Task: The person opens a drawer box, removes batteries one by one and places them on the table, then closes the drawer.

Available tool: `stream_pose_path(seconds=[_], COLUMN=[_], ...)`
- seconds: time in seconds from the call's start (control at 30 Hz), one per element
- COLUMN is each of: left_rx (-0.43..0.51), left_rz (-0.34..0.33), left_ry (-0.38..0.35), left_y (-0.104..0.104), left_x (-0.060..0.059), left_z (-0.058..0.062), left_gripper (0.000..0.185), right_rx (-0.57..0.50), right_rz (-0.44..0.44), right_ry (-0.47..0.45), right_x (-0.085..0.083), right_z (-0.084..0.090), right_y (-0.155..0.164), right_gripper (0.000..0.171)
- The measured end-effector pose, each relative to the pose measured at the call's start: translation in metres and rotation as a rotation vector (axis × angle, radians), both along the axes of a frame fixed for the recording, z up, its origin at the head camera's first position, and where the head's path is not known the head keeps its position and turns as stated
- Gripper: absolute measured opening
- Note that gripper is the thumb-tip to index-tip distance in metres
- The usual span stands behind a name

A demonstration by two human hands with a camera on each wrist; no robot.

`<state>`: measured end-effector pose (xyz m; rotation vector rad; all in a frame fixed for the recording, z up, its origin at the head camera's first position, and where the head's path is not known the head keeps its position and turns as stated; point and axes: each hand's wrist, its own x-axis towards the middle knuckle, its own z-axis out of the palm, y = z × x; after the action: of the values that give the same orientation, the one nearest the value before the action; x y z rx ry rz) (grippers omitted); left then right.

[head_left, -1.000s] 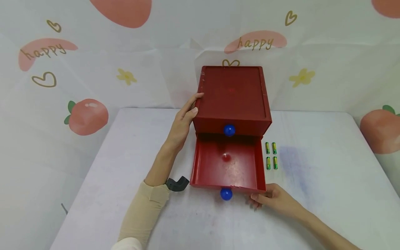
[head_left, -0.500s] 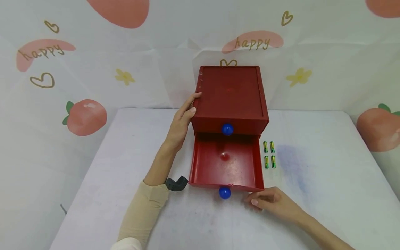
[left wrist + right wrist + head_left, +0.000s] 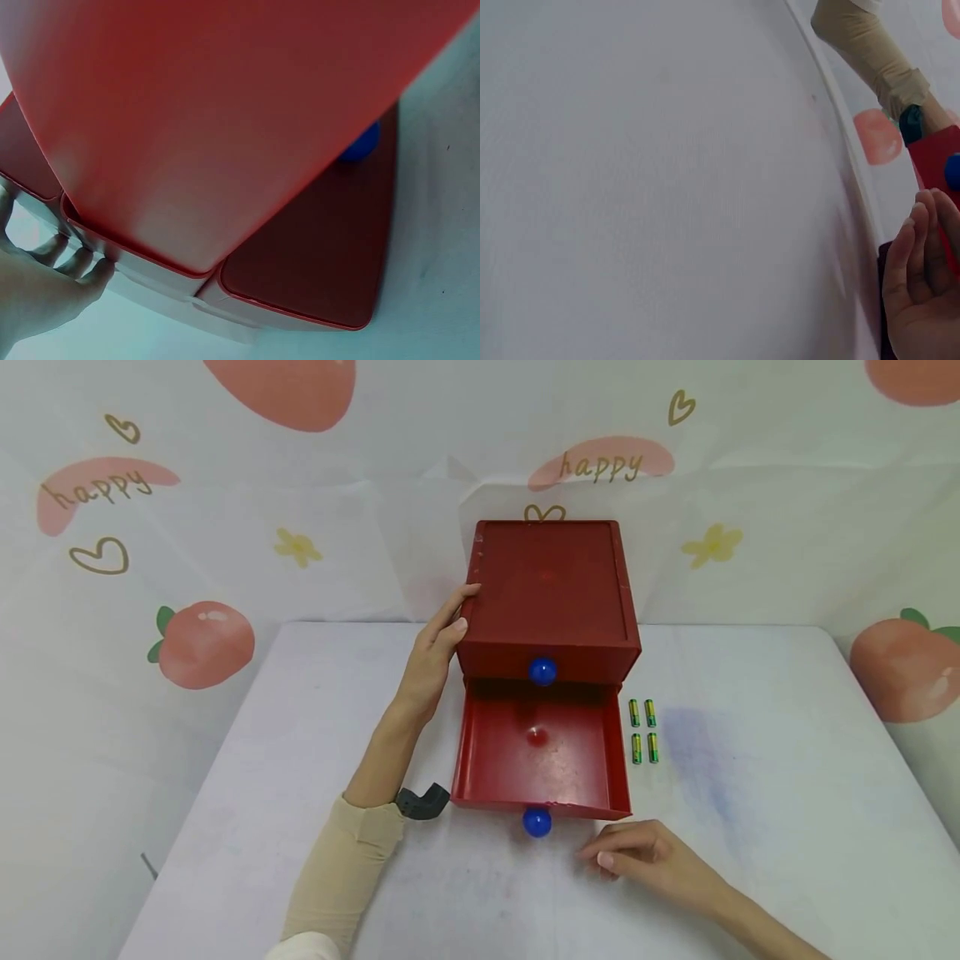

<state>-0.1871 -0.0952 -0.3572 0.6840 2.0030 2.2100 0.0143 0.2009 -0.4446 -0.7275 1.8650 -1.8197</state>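
A red drawer cabinet [image 3: 555, 581] stands at the back of the table with one red drawer [image 3: 534, 768] pulled out, its inside bare. Blue round knobs mark the closed upper front and the pulled-out drawer [image 3: 537, 822]. My left hand [image 3: 433, 664] rests along the cabinet's left side, fingertips at the top edge; the left wrist view shows its fingers [image 3: 82, 270] laid on that side. In front of the drawer's right corner hovers my right hand [image 3: 648, 860], fingers loosely bent, holding nothing. To the drawer's right lie several green-and-yellow batteries [image 3: 637, 747] in two rows.
The white table [image 3: 322, 710] meets a patterned cloth backdrop [image 3: 405, 485] just behind the cabinet. A dark wrist camera mount [image 3: 422, 802] sticks out from the left forearm. In the left wrist view another closed drawer front [image 3: 315, 247] with a blue knob is visible.
My right hand has let go of the drawer's right front corner and drawn back a little toward me. The drawer stays pulled out; the left hand keeps its place on the cabinet.
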Motion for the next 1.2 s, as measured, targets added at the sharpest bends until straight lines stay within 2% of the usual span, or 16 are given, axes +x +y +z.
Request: stream_pose_path(seconds=[0.33,0.57,0.8,1.0,1.2], left_rx=[-0.008,-0.012,-0.008,-0.009,0.003], left_rz=[0.011,0.011,0.008,0.013,0.011], left_ry=[0.003,0.001,0.01,0.011,0.002], left_y=[-0.001,0.0,0.0,0.001,0.001], left_x=[0.001,0.0,-0.001,-0.001,-0.001], left_z=[-0.002,-0.002,-0.001,-0.002,-0.002], left_gripper=[0.051,0.051,0.051,0.051,0.05], right_rx=[-0.012,0.046,-0.017,-0.029,-0.087], right_rz=[-0.01,-0.068,-0.058,-0.059,-0.04], right_ry=[-0.054,-0.139,-0.144,-0.218,-0.242], right_x=[0.006,0.008,0.005,0.003,0.002], right_z=[0.003,0.013,0.014,0.013,0.015], right_y=[-0.015,-0.03,-0.04,-0.049,-0.059], right_gripper=[0.027,0.027,0.027,0.029,0.031])
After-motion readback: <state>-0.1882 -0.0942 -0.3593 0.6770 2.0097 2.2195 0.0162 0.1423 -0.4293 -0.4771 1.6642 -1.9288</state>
